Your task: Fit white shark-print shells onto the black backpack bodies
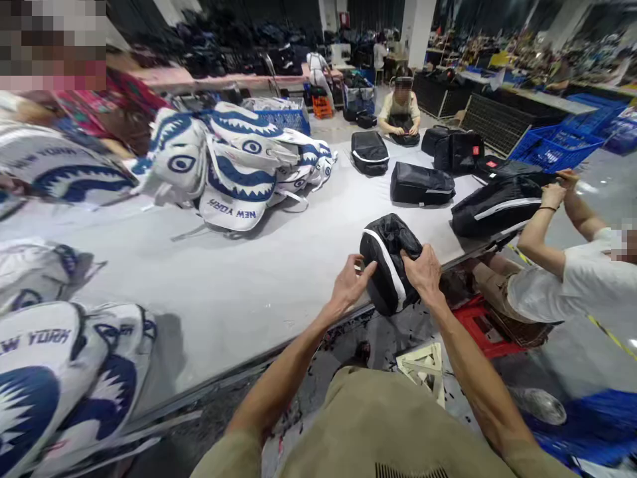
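Note:
A small black bag (pixel 385 265) with a white trim line along its side is held up at the table's front edge, tilted, between my two hands. My left hand (pixel 351 284) is at its left side, with the thumb against the black panel and the other fingers curled and partly hidden. On the right side, my right hand (pixel 423 273) grips the bag, thumb on the crumpled upper face and fingers mostly out of sight behind it.
White shark-print backpacks (pixel 239 166) lie heaped on the pale table (pixel 223 279). Several black bags (pixel 422 184) stand beyond my hands. A person in a white shirt (pixel 592 265) handles a black bag (pixel 497 206) at right; another person (pixel 401 109) sits across. Blue crates (pixel 555 147) stand at the back right.

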Available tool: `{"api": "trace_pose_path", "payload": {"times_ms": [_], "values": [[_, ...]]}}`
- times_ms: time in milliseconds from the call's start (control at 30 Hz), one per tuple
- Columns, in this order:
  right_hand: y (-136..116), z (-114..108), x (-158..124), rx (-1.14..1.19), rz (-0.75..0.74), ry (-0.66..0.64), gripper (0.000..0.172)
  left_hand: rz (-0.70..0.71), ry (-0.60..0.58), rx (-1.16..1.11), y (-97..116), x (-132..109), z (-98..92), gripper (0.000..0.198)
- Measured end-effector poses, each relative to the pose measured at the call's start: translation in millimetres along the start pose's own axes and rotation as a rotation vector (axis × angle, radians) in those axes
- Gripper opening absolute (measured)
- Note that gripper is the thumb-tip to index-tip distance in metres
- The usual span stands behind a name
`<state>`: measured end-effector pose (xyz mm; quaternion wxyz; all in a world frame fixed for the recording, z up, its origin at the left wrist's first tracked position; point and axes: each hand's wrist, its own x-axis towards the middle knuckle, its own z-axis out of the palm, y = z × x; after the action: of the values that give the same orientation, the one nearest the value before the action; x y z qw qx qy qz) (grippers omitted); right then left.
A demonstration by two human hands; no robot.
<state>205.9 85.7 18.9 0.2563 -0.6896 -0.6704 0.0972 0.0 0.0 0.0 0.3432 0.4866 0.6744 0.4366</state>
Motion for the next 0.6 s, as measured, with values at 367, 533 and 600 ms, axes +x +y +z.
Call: {"api": "trace_pose_path", "payload": {"times_ms": [367, 533, 600], "values": [[-22, 9, 24, -0.111, 0.086, -0.017, 0.047, 0.186, -0.159, -0.142, -8, 31, 45.1, 0.047], [-27, 10, 33, -0.11, 0.113, -0.018, 0.049, 0.188, -0.181, -0.067, -9, 29, 43.7, 0.045], [-28, 10, 36, -0.105, 0.13, -0.02, 0.049, 0.214, -0.253, -0.061, -12, 26, 43.2, 0.042]]}}
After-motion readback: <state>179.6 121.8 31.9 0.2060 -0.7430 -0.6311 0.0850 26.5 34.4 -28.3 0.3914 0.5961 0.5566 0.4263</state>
